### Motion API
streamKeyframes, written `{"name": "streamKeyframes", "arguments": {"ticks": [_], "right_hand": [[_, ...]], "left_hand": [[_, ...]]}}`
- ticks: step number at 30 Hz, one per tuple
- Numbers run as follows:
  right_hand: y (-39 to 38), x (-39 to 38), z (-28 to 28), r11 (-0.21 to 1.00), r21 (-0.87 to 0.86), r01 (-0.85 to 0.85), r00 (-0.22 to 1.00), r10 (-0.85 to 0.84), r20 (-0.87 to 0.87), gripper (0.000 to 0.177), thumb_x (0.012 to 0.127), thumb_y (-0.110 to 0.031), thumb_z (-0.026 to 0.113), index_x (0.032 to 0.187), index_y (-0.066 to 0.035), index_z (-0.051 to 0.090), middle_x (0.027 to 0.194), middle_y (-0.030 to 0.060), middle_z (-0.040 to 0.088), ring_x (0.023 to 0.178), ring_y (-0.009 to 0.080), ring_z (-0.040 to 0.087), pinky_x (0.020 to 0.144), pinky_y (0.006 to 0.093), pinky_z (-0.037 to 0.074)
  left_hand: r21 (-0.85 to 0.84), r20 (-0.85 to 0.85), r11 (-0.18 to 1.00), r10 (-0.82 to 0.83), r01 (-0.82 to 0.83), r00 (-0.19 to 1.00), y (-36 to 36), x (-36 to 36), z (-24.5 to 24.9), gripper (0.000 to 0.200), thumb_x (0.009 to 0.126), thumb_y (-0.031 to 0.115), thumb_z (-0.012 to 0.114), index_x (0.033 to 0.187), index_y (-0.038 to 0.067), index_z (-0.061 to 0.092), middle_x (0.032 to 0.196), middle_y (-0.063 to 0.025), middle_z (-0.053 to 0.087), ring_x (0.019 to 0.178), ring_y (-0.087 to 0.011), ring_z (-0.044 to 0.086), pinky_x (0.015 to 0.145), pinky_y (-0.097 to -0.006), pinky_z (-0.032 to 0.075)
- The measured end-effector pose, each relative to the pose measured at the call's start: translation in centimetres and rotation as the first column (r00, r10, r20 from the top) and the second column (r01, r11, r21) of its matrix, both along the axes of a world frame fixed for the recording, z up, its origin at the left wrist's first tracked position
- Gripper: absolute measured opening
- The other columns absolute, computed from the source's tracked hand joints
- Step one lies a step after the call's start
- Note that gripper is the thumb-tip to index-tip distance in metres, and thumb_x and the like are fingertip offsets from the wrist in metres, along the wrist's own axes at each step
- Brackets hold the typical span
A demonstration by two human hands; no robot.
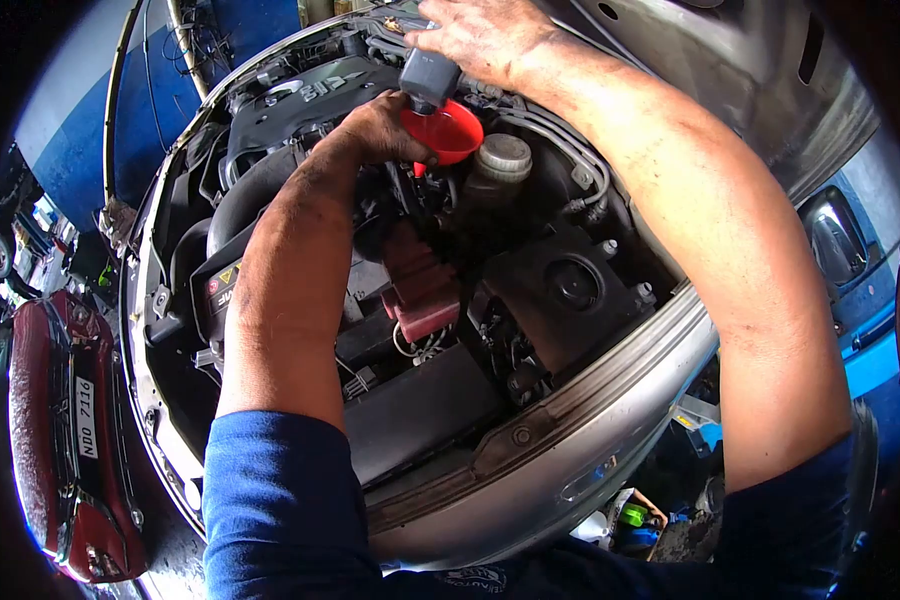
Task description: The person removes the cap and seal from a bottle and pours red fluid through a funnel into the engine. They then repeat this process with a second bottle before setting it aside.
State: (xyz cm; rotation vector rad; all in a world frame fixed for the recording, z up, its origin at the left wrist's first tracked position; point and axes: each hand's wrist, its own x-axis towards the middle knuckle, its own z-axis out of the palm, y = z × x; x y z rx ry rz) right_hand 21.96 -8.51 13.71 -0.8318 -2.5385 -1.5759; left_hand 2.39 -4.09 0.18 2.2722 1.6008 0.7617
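My left hand (pixel 378 130) is closed on the rim of a red funnel (pixel 455 132) in the upper middle of the head view. Above it, my right hand (pixel 485 38) grips a dark grey bottle (pixel 430 76) by its upper part. The bottle is tipped neck-down, with its mouth at the funnel's bowl. Below the bowl the funnel's short spout shows, but what lies under its end is hard to make out. A reservoir with a round, ridged cap (pixel 505 158) stands just right of the funnel. Any liquid in the bottle or funnel is hidden.
Around my arms lies an open engine bay, with a black engine cover (pixel 310 95), a battery (pixel 220 290) and a red-covered box (pixel 420 290). The raised hood (pixel 750 80) hangs at upper right. A detached red bumper (pixel 45 430) stands at left; the silver fender (pixel 570 450) is in front.
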Motion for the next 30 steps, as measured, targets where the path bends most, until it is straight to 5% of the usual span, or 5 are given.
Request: {"name": "streamKeyframes", "arguments": {"ticks": [2, 10, 13, 15, 30], "right_hand": [[-0.3, 0.2, -0.2, 1.0, 0.026, 0.002, 1.0, -0.001, -0.021, 0.034, 0.099, -0.027, 0.048, 0.128, -0.026, 0.068, 0.135, 0.0045, 0.06, 0.138, 0.0262, 0.043, 0.121, 0.0666, 0.012], [0.3, 0.6, -3.3, 0.995, -0.083, 0.063, 0.996, -0.057, 0.066, 0.032, 0.098, -0.028, 0.051, 0.125, -0.024, 0.068, 0.135, 0.0046, 0.06, 0.137, 0.0252, 0.045, 0.122, 0.0669, 0.014], [0.1, 0.7, -3.7, 0.994, -0.096, 0.051, 0.999, -0.05, 0.021, 0.031, 0.098, -0.028, 0.052, 0.124, -0.024, 0.068, 0.131, 0.0042, 0.06, 0.134, 0.0253, 0.047, 0.121, 0.0685, 0.015], [-0.1, 0.9, -3.7, 0.997, -0.075, 0.024, 1.0, -0.025, -0.003, 0.03, 0.098, -0.028, 0.052, 0.123, -0.023, 0.068, 0.129, 0.0038, 0.061, 0.133, 0.0255, 0.047, 0.119, 0.0705, 0.015], [0.0, 0.9, -3.9, 0.999, -0.052, -0.001, 1.0, 0.001, 0.009, 0.029, 0.098, -0.026, 0.052, 0.121, -0.021, 0.069, 0.124, 0.0038, 0.064, 0.128, 0.0258, 0.052, 0.116, 0.0744, 0.016]], "left_hand": [[0.06, -0.014, 0.997, 0.05, -0.049, 0.999, -0.1, 0.2, -0.1, 0.095, 0.051, 0.031, 0.094, 0.135, 0.004, 0.059, 0.127, -0.0135, 0.066, 0.114, -0.0255, 0.065, 0.1, -0.0386, 0.053], [0.153, 0.014, 0.988, -0.014, 0.011, 1.0, 1.2, -0.3, -1.0, 0.089, 0.051, 0.029, 0.093, 0.129, 0.002, 0.063, 0.12, -0.0146, 0.068, 0.111, -0.0249, 0.066, 0.097, -0.0387, 0.054], [0.085, 0.006, 0.991, -0.101, 0.1, 0.995, 0.9, -0.1, -0.2, 0.092, 0.049, 0.031, 0.094, 0.13, 0.002, 0.062, 0.124, -0.0152, 0.066, 0.113, -0.0266, 0.065, 0.098, -0.0391, 0.054], [-0.03, 0.009, 0.999, -0.035, 0.035, 0.999, -0.1, 0.0, 0.3, 0.112, 0.048, 0.045, 0.091, 0.144, 0.003, 0.053, 0.142, -0.0201, 0.056, 0.132, -0.0326, 0.055, 0.112, -0.0392, 0.045], [-0.002, -0.048, 1.0, 0.0, 0.0, 0.999, -0.5, 0.4, 0.6, 0.113, 0.048, 0.045, 0.091, 0.147, 0.004, 0.051, 0.145, -0.021, 0.053, 0.136, -0.0331, 0.051, 0.115, -0.0389, 0.042]]}}
